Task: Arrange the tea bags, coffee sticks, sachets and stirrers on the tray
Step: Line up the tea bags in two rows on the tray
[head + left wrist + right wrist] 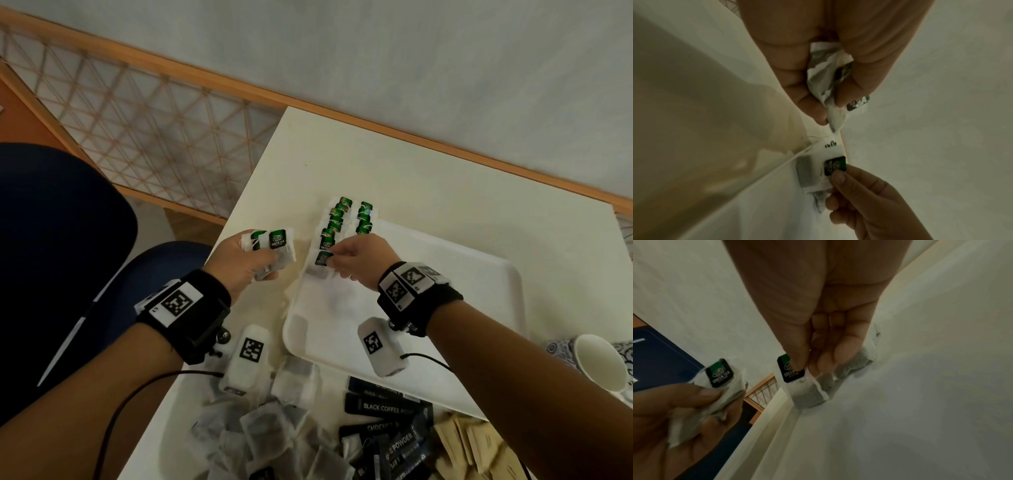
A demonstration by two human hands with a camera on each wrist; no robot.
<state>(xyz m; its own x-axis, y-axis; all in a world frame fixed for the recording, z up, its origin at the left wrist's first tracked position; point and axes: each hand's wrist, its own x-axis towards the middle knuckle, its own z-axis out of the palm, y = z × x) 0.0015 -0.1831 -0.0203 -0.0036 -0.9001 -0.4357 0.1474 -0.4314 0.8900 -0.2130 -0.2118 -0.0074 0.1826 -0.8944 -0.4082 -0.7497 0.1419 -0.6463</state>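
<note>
A white tray lies on the cream table. Two short rows of green-tagged tea bags overlap along its far left corner. My right hand pinches the green tag of one more tea bag at the near end of the left row; in the right wrist view thumb and forefinger grip that tag while the bag rests by the tray's rim. My left hand hovers left of the tray and holds a small bunch of tea bags, also seen in the left wrist view.
Near the table's front edge lie a loose heap of tea bags, black coffee sticks and brown sachets. A white cup stands right of the tray. A dark blue chair is at the left.
</note>
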